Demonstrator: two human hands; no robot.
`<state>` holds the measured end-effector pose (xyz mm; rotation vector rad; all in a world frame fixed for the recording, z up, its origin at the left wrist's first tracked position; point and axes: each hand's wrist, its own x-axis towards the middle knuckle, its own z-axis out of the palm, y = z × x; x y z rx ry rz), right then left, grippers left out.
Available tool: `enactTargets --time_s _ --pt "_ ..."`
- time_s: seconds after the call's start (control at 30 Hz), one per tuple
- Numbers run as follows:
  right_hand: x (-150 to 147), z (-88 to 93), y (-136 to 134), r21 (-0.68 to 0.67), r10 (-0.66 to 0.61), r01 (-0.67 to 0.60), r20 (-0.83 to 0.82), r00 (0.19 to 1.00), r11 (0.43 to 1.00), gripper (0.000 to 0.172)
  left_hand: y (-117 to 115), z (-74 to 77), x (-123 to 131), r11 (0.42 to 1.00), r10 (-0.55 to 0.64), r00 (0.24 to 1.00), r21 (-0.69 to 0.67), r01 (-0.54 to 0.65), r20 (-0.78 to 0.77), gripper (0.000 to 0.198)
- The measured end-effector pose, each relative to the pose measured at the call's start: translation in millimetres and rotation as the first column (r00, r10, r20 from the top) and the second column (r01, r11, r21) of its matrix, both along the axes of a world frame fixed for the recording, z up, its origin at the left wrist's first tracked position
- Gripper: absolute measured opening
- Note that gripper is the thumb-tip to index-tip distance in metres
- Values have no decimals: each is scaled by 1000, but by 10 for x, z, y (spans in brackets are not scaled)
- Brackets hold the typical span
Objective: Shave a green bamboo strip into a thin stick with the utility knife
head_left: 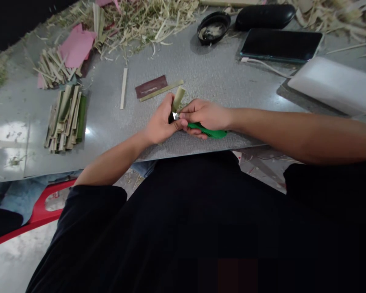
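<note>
My left hand [161, 122] is closed around a pale bamboo strip [179, 97], whose upper end sticks out above the fingers. My right hand [209, 115] grips a green-handled utility knife [216, 132]. Its metal blade [175, 116] lies against the strip between my hands, and both hands touch there. Fingers hide the strip's lower part and some of the knife. Just beyond my left hand, a brown rectangular piece [151, 86] lies beside a thin bamboo strip [161, 91]. Further left is a single pale strip [123, 88].
Bundled bamboo strips [64, 120] lie on the grey table [106, 134] at left, near pink paper [77, 45]. Shavings [158, 18] cover the back. A black dish [213, 27], black case [265, 16], phone [280, 44] and white device with cable [335, 83] occupy the right.
</note>
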<state>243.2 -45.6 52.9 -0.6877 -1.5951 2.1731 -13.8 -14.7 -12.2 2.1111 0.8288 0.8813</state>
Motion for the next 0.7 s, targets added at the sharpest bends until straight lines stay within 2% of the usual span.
enactTargets --time_s 0.23,0.5,0.57,0.7 --pt "30 49 -15 -11 21 -21 12 1000 1000 47 -17 -70 -2 998 -33 998 -46 35 56 101" --pt "-46 63 -126 65 -205 205 -18 979 977 58 -41 8 57 992 11 994 -125 2 111 89" --pt "-44 59 -115 63 -161 161 -10 987 985 61 -30 3 57 993 -5 993 -117 19 117 90" --pt "-10 41 -66 11 -53 52 37 998 999 56 19 -40 30 998 -18 997 -62 23 77 104"
